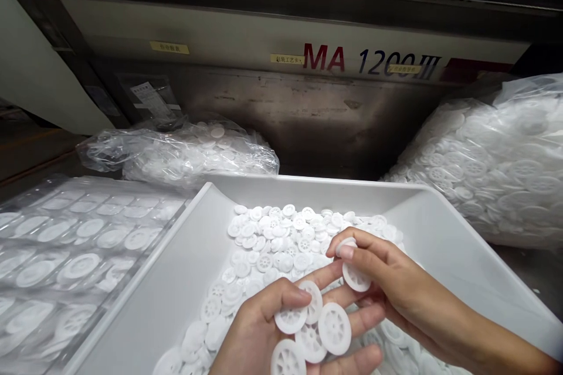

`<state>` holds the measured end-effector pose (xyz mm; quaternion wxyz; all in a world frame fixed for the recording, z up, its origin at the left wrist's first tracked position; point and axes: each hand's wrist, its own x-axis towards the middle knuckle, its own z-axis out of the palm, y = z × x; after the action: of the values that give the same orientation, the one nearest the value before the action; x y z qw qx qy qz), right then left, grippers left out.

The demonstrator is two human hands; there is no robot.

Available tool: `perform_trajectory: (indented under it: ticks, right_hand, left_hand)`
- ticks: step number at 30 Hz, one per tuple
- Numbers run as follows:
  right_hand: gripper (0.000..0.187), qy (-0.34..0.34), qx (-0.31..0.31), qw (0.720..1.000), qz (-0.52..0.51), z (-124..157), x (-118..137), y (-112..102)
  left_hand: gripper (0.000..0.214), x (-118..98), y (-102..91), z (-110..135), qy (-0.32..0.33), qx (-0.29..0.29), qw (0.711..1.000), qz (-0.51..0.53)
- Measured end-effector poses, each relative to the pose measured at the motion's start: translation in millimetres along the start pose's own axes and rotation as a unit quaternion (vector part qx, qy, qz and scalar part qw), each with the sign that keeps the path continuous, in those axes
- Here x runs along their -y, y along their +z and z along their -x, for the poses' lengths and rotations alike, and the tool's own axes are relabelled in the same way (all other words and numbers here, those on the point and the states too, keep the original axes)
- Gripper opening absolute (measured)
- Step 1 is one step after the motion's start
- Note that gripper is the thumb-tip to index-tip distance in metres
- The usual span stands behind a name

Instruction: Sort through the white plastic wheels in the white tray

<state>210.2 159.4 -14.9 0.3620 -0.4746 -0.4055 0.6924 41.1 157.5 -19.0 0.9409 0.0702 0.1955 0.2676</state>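
Observation:
Several small white plastic wheels (334, 328) with spoked centres lie on the palm and fingers of my left hand (259, 316), whose thumb presses down on one of them. My right hand (391, 269) pinches a white wheel between thumb and forefinger, and a second wheel (356, 276) sits just below, against its fingers. The fingertips of both hands meet and partly overlap. Beneath them, many more of the same wheels (264, 262) fill the bottom of a large pale grey bin (145, 281).
To the left stands a clear plastic tray (83, 234) with white wheels in its pockets. A clear bag (193, 149) of white parts lies behind it, and a bigger full bag (497, 164) is at the right. A machine (246, 35) marked MA 1200III spans the back.

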Motion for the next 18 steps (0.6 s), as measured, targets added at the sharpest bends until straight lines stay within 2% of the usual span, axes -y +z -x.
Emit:
perform_trajectory:
  ticks: [8,11,13,16,18]
  right_hand:
    - [0.02,-0.056,0.029,0.993,0.102,1.4,7.9,-2.2]
    - [0.019,-0.078,0.015,0.989,0.123,1.3,7.0,-4.8]
    - [0.018,-0.079,0.007,0.991,0.106,0.3,6.4,-6.3]
    - [0.017,-0.058,0.003,0.998,0.026,-0.8,7.7,-7.8]
    - [0.014,-0.049,-0.004,0.998,-0.032,-0.4,10.3,-9.4]
  left_hand:
    - [0.037,-2.3,-1.2,1.3,-0.014,0.012,1.0,0.02]
    - [0.037,-3.5,-3.2,1.3,-0.014,0.026,0.999,0.015]
    - [0.038,-4.3,-4.4,1.4,-0.014,0.032,0.999,0.005]
    - [0.044,-6.0,-2.3,3.6,-0.011,0.03,0.999,-0.007]
    - [0.049,-7.2,3.2,5.8,-0.01,-0.003,1.0,0.001]
